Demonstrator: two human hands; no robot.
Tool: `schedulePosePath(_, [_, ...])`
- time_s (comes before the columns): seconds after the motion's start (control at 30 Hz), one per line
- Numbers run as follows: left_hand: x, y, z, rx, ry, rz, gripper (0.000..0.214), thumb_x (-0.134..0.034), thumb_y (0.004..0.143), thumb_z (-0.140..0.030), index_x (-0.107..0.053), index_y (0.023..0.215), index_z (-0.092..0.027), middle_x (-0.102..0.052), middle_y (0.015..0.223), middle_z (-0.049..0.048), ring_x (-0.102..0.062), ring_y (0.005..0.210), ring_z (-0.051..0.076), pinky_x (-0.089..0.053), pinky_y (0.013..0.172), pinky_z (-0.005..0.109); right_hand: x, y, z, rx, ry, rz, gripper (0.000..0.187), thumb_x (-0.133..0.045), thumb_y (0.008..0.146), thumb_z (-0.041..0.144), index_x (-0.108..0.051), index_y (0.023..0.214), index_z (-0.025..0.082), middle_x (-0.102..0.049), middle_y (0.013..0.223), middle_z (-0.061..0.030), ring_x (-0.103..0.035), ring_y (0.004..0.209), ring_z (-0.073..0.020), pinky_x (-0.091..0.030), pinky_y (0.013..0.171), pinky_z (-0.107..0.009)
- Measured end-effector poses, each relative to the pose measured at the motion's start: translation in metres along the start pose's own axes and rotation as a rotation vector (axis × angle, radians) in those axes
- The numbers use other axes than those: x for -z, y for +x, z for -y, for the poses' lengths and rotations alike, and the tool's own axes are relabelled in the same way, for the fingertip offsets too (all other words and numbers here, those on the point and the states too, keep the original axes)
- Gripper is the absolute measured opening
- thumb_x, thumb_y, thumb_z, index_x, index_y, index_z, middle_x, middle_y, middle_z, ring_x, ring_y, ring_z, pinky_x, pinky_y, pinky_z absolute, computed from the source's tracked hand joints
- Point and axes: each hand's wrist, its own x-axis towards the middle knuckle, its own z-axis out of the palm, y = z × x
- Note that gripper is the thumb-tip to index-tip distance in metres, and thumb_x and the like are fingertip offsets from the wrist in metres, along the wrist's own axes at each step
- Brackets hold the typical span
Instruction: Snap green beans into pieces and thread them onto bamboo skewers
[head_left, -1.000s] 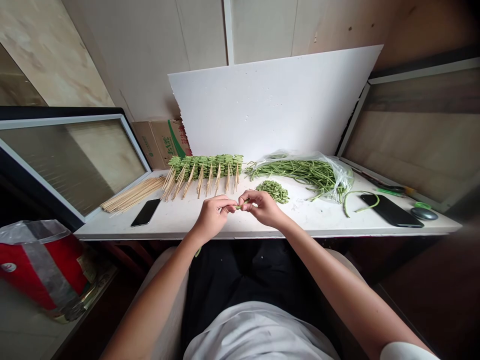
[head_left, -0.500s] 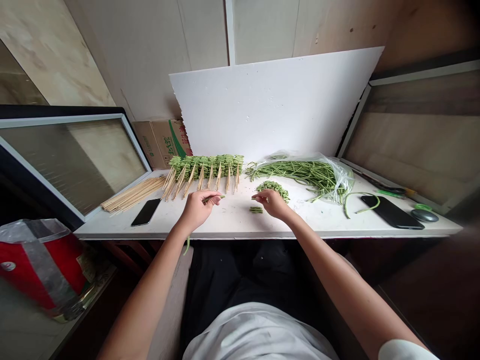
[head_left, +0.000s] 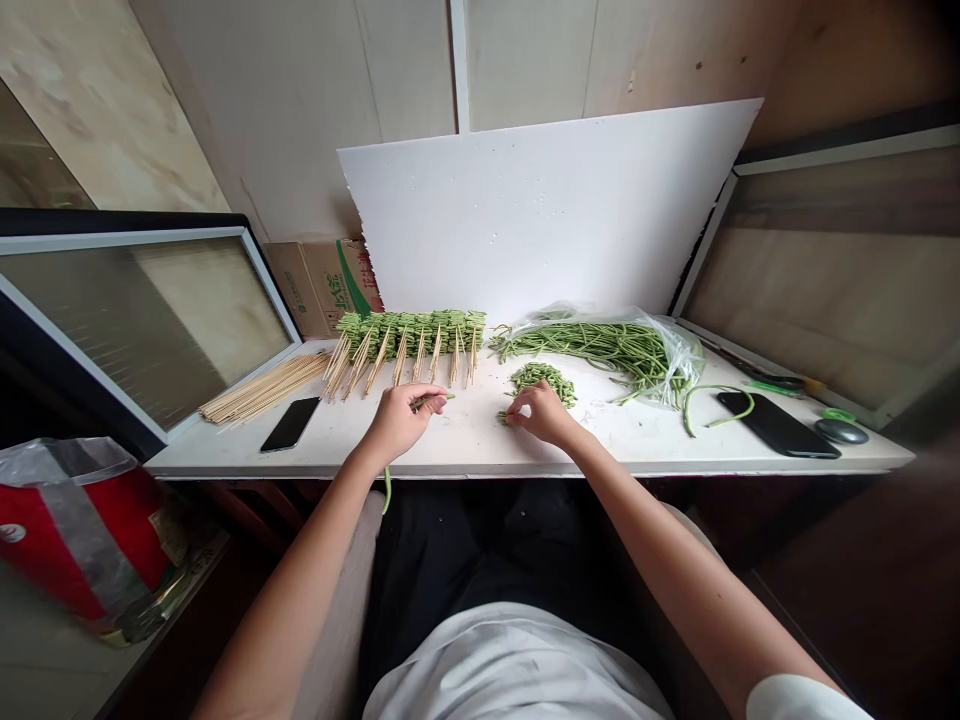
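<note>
My left hand (head_left: 400, 418) is closed round a long green bean (head_left: 433, 401); its tip sticks out to the right and its tail hangs below the table edge. My right hand (head_left: 541, 413) rests on the white table (head_left: 465, 440) with fingers pinched on short cut bean pieces (head_left: 505, 417), just in front of a small pile of cut beans (head_left: 543, 377). Behind the hands lies a row of skewers threaded with bean pieces (head_left: 409, 335).
Bare bamboo skewers (head_left: 259, 389) and a black phone (head_left: 291, 424) lie at the left. A plastic bag of long beans (head_left: 611, 346), a second phone (head_left: 777, 424) and a mouse (head_left: 841, 431) lie at the right. A white foam board (head_left: 540, 205) leans behind. A red bag (head_left: 75, 530) stands at the lower left.
The hands were together in front of me pinching the bean. They have parted: the left one moved left with the long bean, the right one went down to the cut pieces on the table.
</note>
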Motion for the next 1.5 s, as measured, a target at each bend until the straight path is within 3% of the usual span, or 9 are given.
schedulePosePath(0.27, [-0.005, -0.001, -0.002, 0.039, -0.047, 0.052, 0.025, -0.074, 0.095, -0.037, -0.084, 0.108, -0.018, -0.083, 0.102, 0.01, -0.078, 0.085, 0.023, -0.063, 0.082, 0.036, 0.01, 0.001, 0.01, 0.012, 0.083, -0.025, 0.009, -0.076, 0.092, 0.021, -0.085, 0.09, 0.021, -0.081, 0.097, -0.0108, -0.067, 0.102, -0.0331, -0.048, 0.1, -0.049])
schedulePosePath(0.4, [-0.008, -0.001, -0.008, 0.0, 0.022, 0.057, 0.017, -0.076, 0.094, -0.032, -0.085, 0.103, -0.021, -0.082, 0.104, 0.0087, -0.076, 0.09, 0.022, -0.061, 0.083, 0.035, 0.023, 0.001, 0.029, -0.014, 0.262, -0.055, 0.021, -0.07, 0.099, 0.034, -0.084, 0.098, 0.019, -0.082, 0.103, -0.0116, -0.071, 0.096, -0.0294, -0.053, 0.094, -0.046])
schedulePosePath(0.57, [-0.017, -0.005, -0.015, -0.064, 0.069, 0.038, 0.011, -0.082, 0.09, -0.028, -0.086, 0.099, -0.024, -0.076, 0.091, 0.0052, -0.07, 0.076, 0.018, -0.058, 0.072, 0.03, 0.042, -0.004, 0.071, 0.028, 0.587, 0.055, 0.045, -0.066, 0.098, 0.061, -0.084, 0.107, 0.02, -0.081, 0.117, -0.0115, -0.074, 0.085, -0.0227, -0.056, 0.07, -0.033])
schedulePosePath(0.77, [-0.028, -0.011, -0.027, -0.106, 0.003, 0.031, 0.013, -0.088, 0.085, -0.026, -0.083, 0.097, -0.021, -0.077, 0.089, 0.004, -0.071, 0.077, 0.017, -0.058, 0.072, 0.028, 0.057, -0.009, 0.093, 0.108, 0.616, 0.185, 0.047, -0.071, 0.093, 0.064, -0.084, 0.094, 0.019, -0.082, 0.09, -0.0083, -0.072, 0.08, -0.0206, -0.051, 0.067, -0.029])
schedulePosePath(0.93, [-0.025, -0.011, -0.032, -0.101, 0.026, 0.062, 0.018, -0.085, 0.088, -0.032, -0.082, 0.103, -0.021, -0.079, 0.088, 0.003, -0.067, 0.07, 0.016, -0.055, 0.07, 0.029, 0.062, -0.007, 0.085, 0.088, 0.63, 0.13, 0.048, -0.069, 0.094, 0.064, -0.081, 0.093, 0.017, -0.081, 0.089, -0.0092, -0.072, 0.079, -0.0202, -0.054, 0.07, -0.03])
schedulePosePath(1.2, [-0.018, -0.007, -0.025, -0.123, 0.085, -0.043, 0.023, -0.075, 0.096, -0.042, -0.081, 0.099, -0.02, -0.077, 0.091, 0.0061, -0.066, 0.075, 0.018, -0.051, 0.069, 0.03, 0.071, -0.006, 0.081, 0.046, 0.585, -0.016, 0.048, -0.067, 0.094, 0.065, -0.078, 0.095, 0.018, -0.08, 0.092, -0.0096, -0.072, 0.077, -0.0207, -0.056, 0.068, -0.031])
schedulePosePath(1.33, [-0.018, -0.009, -0.028, -0.148, 0.078, -0.054, 0.026, -0.072, 0.098, -0.045, -0.081, 0.101, -0.021, -0.077, 0.093, 0.006, -0.064, 0.074, 0.017, -0.051, 0.068, 0.029, 0.066, -0.01, 0.092, 0.108, 0.61, -0.065, 0.045, -0.077, 0.089, 0.062, -0.079, 0.105, 0.02, -0.08, 0.109, -0.0113, -0.071, 0.083, -0.0215, -0.058, 0.072, -0.034])
schedulePosePath(1.5, [-0.019, -0.011, -0.034, -0.212, 0.08, 0.009, 0.022, -0.07, 0.101, -0.041, -0.082, 0.102, -0.022, -0.076, 0.093, 0.0058, -0.064, 0.075, 0.017, -0.048, 0.068, 0.029, 0.057, -0.012, 0.102, 0.218, 0.526, -0.143, 0.029, -0.075, 0.095, 0.052, -0.079, 0.098, 0.024, -0.078, 0.094, -0.0074, -0.066, 0.09, -0.0235, -0.053, 0.078, -0.035])
